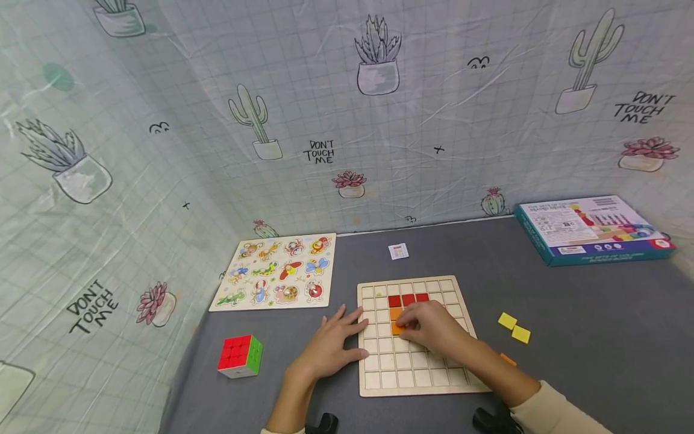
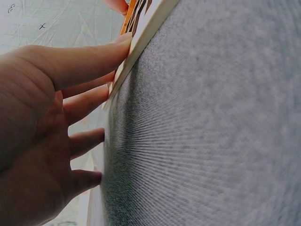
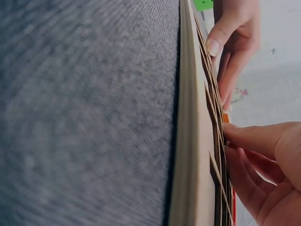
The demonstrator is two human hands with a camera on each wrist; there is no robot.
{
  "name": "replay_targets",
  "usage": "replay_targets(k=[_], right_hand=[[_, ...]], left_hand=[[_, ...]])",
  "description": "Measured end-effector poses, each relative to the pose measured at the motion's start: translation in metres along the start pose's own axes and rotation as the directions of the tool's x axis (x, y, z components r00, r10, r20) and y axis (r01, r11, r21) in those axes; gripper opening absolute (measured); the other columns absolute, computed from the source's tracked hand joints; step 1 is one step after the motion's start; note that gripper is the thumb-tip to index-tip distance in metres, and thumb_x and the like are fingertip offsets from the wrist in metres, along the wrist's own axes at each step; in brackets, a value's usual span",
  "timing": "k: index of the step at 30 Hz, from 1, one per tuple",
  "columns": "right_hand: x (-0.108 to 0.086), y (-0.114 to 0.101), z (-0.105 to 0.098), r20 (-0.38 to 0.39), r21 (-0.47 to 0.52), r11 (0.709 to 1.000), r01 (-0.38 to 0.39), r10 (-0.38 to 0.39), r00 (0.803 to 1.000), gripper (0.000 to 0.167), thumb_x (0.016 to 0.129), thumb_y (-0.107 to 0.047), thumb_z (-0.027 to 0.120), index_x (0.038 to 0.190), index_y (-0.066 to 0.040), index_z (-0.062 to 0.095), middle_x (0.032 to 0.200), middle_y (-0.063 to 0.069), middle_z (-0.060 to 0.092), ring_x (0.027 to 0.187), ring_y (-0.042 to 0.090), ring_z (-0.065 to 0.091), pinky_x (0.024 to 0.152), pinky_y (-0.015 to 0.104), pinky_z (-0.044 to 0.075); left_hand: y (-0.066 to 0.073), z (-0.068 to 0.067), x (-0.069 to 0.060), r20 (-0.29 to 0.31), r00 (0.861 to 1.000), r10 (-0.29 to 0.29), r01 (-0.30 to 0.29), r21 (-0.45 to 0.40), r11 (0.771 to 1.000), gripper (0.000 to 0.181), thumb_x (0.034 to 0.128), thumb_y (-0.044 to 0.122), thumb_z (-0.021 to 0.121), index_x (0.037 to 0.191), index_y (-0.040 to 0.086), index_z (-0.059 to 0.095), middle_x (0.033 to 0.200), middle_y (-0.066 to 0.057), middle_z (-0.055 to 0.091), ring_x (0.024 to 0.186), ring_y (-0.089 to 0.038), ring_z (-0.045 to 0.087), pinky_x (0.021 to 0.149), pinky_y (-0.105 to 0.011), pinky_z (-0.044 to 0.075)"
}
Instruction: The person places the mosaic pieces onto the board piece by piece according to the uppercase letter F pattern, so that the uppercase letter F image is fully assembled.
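Note:
A wooden grid board [image 1: 387,380] lies on the table, with three red tiles [image 1: 408,299] in a row near its top. Below the leftmost red tile is an orange tile [image 1: 395,313]; under that, my right hand [image 1: 436,328] pinches another orange tile [image 1: 397,329] at the board's surface. The right wrist view shows the thumb and fingertips of this hand [image 3: 265,165] at the board, the tile mostly hidden. My left hand [image 1: 332,346] has its fingers spread, its thumb and fingertips touching the board's left edge, as the left wrist view also shows of that hand [image 2: 51,103].
Two yellow tiles [image 1: 514,327] and a partly covered orange tile [image 1: 508,359] lie right of the board. A cube puzzle [image 1: 238,355] stands at the left, an insect picture board [image 1: 276,271] behind it. A small card [image 1: 398,251] and a flat box [image 1: 596,232] are at the back.

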State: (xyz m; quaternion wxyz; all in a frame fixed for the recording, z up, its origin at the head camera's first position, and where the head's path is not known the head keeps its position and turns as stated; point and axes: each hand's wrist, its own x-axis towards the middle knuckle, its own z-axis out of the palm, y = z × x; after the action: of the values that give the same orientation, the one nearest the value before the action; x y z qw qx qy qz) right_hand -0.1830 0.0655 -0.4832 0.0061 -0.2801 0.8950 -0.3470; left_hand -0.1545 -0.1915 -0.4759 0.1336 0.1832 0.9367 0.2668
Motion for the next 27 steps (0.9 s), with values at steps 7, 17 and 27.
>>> replay_targets(k=[7,17,27], right_hand=[[0.0006,-0.0009,0.0001,0.005,-0.017,1.000,0.000,0.000,1.000,0.017,0.078,-0.007,0.086,0.094,-0.010,0.083,0.098,0.001,0.080,0.094,0.018,0.073,0.081,0.028,0.060],[0.0007,-0.0020,0.0000,0.011,-0.012,1.000,-0.007,0.007,1.000,0.016,0.079,-0.009,0.086,0.095,-0.010,0.084,0.096,-0.002,0.078,0.091,0.014,0.071,0.079,0.026,0.058],[-0.0012,-0.0004,-0.0069,0.062,0.024,1.000,0.004,-0.005,0.998,0.020,0.080,-0.012,0.086,0.100,-0.011,0.082,0.098,-0.002,0.078,0.089,0.011,0.070,0.078,0.025,0.057]], left_hand=[[-0.0003,0.0001,-0.0004,-0.004,1.000,0.002,-0.002,0.006,1.000,0.061,0.0895,0.031,0.077,0.145,0.012,0.059,0.163,-0.006,0.043,0.156,-0.046,0.024,0.116,-0.080,0.018],[-0.0012,0.0010,-0.0001,-0.006,1.000,-0.001,0.001,0.010,1.000,0.061,0.0894,0.032,0.077,0.145,0.013,0.059,0.164,-0.005,0.042,0.157,-0.044,0.025,0.117,-0.079,0.018],[-0.0021,0.0013,0.0002,-0.006,1.000,0.000,0.000,0.010,1.000,0.061,0.0894,0.032,0.077,0.145,0.014,0.059,0.164,-0.005,0.043,0.157,-0.044,0.024,0.117,-0.079,0.018]])
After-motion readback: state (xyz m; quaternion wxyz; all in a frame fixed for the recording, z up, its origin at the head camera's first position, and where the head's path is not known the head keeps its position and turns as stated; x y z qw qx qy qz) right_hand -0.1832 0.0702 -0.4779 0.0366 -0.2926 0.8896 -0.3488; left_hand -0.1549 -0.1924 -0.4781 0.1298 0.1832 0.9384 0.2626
